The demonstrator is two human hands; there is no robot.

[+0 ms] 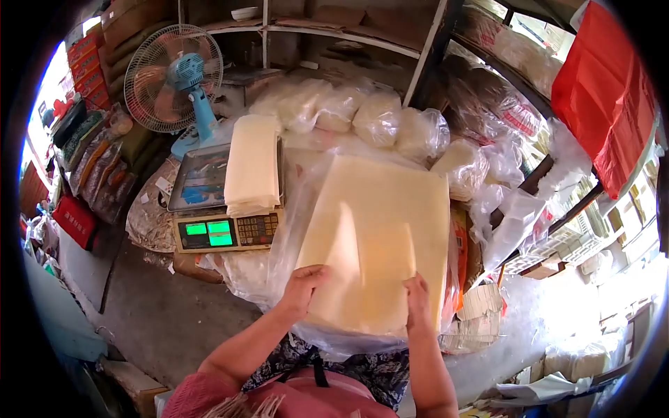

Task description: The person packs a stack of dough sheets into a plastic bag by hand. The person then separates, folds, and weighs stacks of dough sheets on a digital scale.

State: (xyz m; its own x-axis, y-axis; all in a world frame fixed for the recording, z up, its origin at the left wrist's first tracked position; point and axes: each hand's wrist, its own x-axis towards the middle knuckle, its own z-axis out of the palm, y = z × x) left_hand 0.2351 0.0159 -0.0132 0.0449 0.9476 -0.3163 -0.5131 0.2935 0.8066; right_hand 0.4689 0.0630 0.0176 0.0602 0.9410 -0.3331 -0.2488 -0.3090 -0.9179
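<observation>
A large stack of thin yellowish sheets [376, 188] lies on clear plastic in front of me. My left hand [305, 289] is closed on the stack's near left part, thumb and fingers pinching the top sheet. Farther right, my right hand [417, 298] pinches the same sheet near its right side. Between the hands the sheet bulges in raised folds. Left of the stack, a folded pile of pale sheets [253, 164] rests on the metal pan of a digital scale [226, 230], whose green displays are lit.
A blue fan [188, 73] stands behind the scale. Plastic-wrapped bundles [376, 117] line the back of the table. Shelves [341, 30] rise behind them. Red sheeting [605, 97] hangs at the upper right. Packed bags [104, 164] are piled at the left.
</observation>
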